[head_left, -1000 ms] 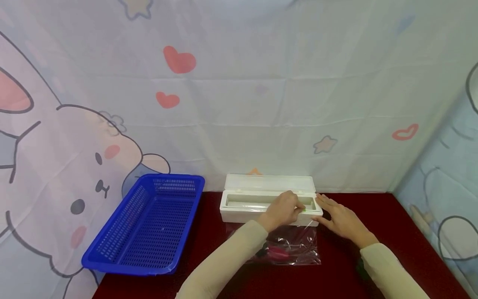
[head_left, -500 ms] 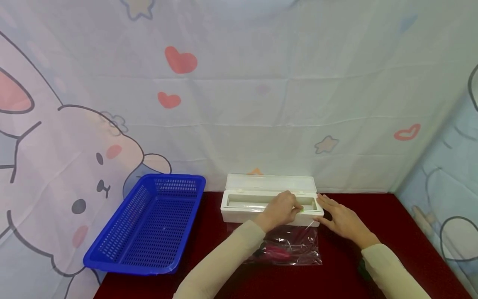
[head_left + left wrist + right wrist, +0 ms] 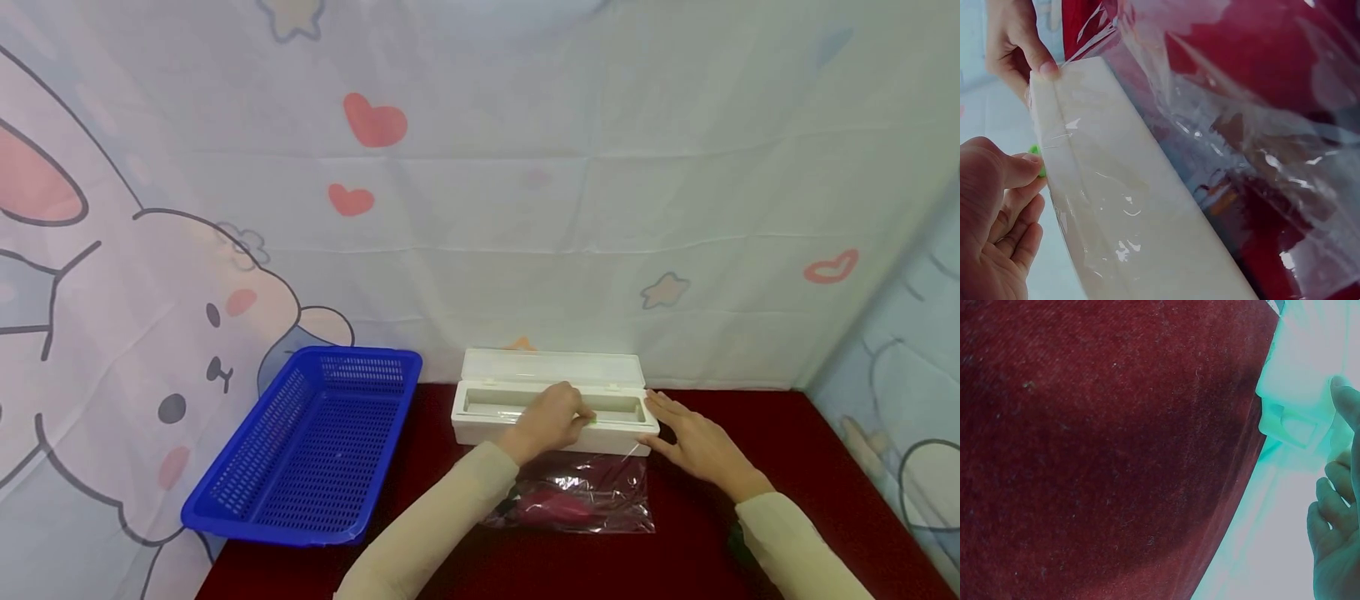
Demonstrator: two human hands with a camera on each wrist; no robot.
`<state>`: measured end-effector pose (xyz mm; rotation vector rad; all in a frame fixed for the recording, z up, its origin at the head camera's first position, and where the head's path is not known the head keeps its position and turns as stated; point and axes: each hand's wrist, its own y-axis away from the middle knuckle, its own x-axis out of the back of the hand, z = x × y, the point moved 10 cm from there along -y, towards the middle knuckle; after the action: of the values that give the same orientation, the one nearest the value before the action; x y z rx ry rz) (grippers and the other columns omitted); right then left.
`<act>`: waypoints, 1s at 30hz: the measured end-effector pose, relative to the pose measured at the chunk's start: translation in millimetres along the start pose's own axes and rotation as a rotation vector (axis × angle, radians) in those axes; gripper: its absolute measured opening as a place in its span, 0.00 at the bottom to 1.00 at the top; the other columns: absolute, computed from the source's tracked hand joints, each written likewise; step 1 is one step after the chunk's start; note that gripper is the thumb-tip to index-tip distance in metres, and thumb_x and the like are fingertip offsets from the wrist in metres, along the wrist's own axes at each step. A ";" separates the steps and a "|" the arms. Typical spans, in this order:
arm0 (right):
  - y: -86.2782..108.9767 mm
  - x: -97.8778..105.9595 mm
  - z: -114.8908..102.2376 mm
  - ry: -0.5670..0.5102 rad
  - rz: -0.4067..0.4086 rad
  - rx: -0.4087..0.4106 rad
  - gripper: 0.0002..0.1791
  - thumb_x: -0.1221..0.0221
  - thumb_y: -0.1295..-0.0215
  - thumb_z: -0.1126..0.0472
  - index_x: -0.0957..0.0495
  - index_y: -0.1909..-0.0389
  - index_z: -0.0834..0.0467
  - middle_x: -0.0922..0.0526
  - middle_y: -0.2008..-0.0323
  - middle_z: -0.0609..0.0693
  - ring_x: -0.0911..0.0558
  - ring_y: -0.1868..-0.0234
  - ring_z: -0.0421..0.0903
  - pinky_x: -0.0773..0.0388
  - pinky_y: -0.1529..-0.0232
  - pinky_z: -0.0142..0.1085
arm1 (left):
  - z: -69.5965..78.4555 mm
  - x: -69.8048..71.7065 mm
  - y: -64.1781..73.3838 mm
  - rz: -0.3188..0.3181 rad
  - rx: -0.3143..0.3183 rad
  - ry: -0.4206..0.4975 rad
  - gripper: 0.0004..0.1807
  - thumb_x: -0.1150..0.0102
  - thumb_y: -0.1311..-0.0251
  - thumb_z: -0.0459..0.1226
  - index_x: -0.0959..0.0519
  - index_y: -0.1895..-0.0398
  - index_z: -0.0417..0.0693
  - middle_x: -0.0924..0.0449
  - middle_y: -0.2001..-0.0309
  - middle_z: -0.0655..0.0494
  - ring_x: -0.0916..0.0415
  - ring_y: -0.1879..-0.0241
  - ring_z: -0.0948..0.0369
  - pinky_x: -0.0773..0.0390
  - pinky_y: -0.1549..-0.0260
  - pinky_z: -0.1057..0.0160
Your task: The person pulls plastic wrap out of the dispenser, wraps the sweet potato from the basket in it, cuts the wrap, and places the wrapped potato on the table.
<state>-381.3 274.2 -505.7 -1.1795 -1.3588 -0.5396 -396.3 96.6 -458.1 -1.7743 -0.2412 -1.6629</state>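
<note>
On the dark red worktop (image 3: 585, 571) stands an open white box (image 3: 476, 432), clear film (image 3: 626, 517) before it. The left hand (image 3: 547, 418) pinches a green tab (image 3: 1042, 170) at the box's front edge; the right hand (image 3: 702, 448), spread, touches its right end.

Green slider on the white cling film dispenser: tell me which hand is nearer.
Left: the left hand pinches the green slider at the white cling film dispenser's front edge; the right hand touches the dispenser's right end, apart from the slider.
</note>
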 end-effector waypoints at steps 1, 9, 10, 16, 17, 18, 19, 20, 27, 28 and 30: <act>0.0 -0.2 0.1 -0.002 0.001 0.001 0.42 0.33 0.28 0.43 0.30 0.25 0.67 0.29 0.24 0.66 0.24 0.29 0.69 0.20 0.39 0.63 | -0.2 -0.1 0.3 -0.002 0.000 -0.004 0.07 0.30 0.32 0.39 0.07 0.54 0.54 0.09 0.64 0.59 0.17 0.60 0.61 0.20 0.51 0.67; -0.2 -1.3 -1.4 -0.014 0.003 0.002 0.43 0.33 0.28 0.42 0.30 0.24 0.67 0.29 0.24 0.67 0.21 0.32 0.70 0.20 0.39 0.64 | -2.0 4.1 4.2 0.005 -0.011 -0.008 0.07 0.31 0.31 0.39 0.07 0.55 0.54 0.11 0.66 0.59 0.18 0.61 0.61 0.20 0.52 0.67; -0.1 -1.4 -1.2 -0.013 0.000 0.000 0.43 0.34 0.28 0.42 0.31 0.24 0.67 0.29 0.24 0.67 0.21 0.33 0.70 0.20 0.39 0.63 | -2.7 4.6 4.8 0.007 -0.012 -0.007 0.07 0.31 0.32 0.39 0.07 0.55 0.54 0.11 0.66 0.59 0.18 0.61 0.61 0.20 0.53 0.67; 0.8 -0.9 1.0 -0.009 -0.010 -0.017 0.44 0.34 0.28 0.41 0.31 0.24 0.67 0.30 0.24 0.67 0.22 0.32 0.70 0.20 0.39 0.64 | -7.5 5.5 7.9 0.013 -0.016 -0.015 0.07 0.30 0.33 0.39 0.07 0.55 0.55 0.11 0.67 0.60 0.18 0.62 0.61 0.20 0.52 0.67; 1.0 -0.8 1.0 -0.007 -0.011 -0.019 0.44 0.34 0.28 0.41 0.31 0.24 0.67 0.30 0.24 0.67 0.22 0.32 0.70 0.20 0.39 0.64 | -7.8 5.5 8.4 0.013 -0.020 -0.019 0.07 0.30 0.33 0.39 0.07 0.55 0.55 0.11 0.67 0.60 0.18 0.62 0.61 0.20 0.52 0.67; 1.0 -0.9 0.9 -0.006 -0.011 -0.019 0.44 0.34 0.28 0.41 0.31 0.24 0.67 0.30 0.24 0.67 0.22 0.31 0.70 0.20 0.39 0.64 | -8.0 5.5 8.8 0.014 -0.023 -0.022 0.07 0.30 0.33 0.39 0.07 0.55 0.55 0.11 0.67 0.60 0.18 0.62 0.61 0.20 0.52 0.67; 1.2 -0.7 0.5 -0.005 -0.011 -0.019 0.44 0.34 0.28 0.41 0.31 0.24 0.67 0.30 0.24 0.67 0.22 0.31 0.69 0.20 0.38 0.63 | -8.0 5.8 9.2 0.016 -0.029 -0.027 0.07 0.30 0.33 0.39 0.07 0.56 0.55 0.11 0.67 0.60 0.18 0.62 0.61 0.20 0.52 0.67; 1.2 -0.5 -0.1 -0.005 -0.011 -0.017 0.44 0.34 0.28 0.41 0.31 0.24 0.67 0.30 0.24 0.67 0.23 0.30 0.69 0.21 0.38 0.63 | -7.9 6.3 9.6 0.017 -0.032 -0.028 0.07 0.30 0.33 0.39 0.07 0.56 0.55 0.11 0.67 0.60 0.18 0.62 0.61 0.20 0.52 0.66; 0.8 1.0 -3.3 0.009 0.004 0.000 0.44 0.33 0.28 0.42 0.30 0.25 0.68 0.30 0.24 0.66 0.25 0.28 0.67 0.21 0.37 0.62 | -11.6 10.2 14.2 0.013 -0.031 -0.035 0.07 0.29 0.34 0.38 0.07 0.56 0.55 0.11 0.66 0.60 0.18 0.61 0.61 0.19 0.52 0.66; 0.9 0.8 -3.0 0.011 0.003 0.000 0.44 0.33 0.28 0.41 0.31 0.24 0.68 0.30 0.24 0.66 0.25 0.27 0.67 0.21 0.37 0.62 | -12.4 10.4 15.1 0.009 -0.031 -0.039 0.07 0.29 0.34 0.38 0.06 0.56 0.55 0.11 0.66 0.60 0.18 0.61 0.61 0.19 0.52 0.66; 1.6 0.8 -1.8 0.017 0.002 -0.001 0.44 0.34 0.28 0.41 0.31 0.24 0.68 0.30 0.23 0.66 0.26 0.26 0.66 0.21 0.36 0.62 | -14.4 11.6 17.1 0.006 -0.030 -0.043 0.07 0.30 0.33 0.38 0.06 0.56 0.55 0.11 0.66 0.59 0.18 0.61 0.61 0.19 0.51 0.65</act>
<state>-378.9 273.5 -505.1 -1.1739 -1.3433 -0.5477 -396.4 71.8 -453.9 -1.8332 -0.2306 -1.6331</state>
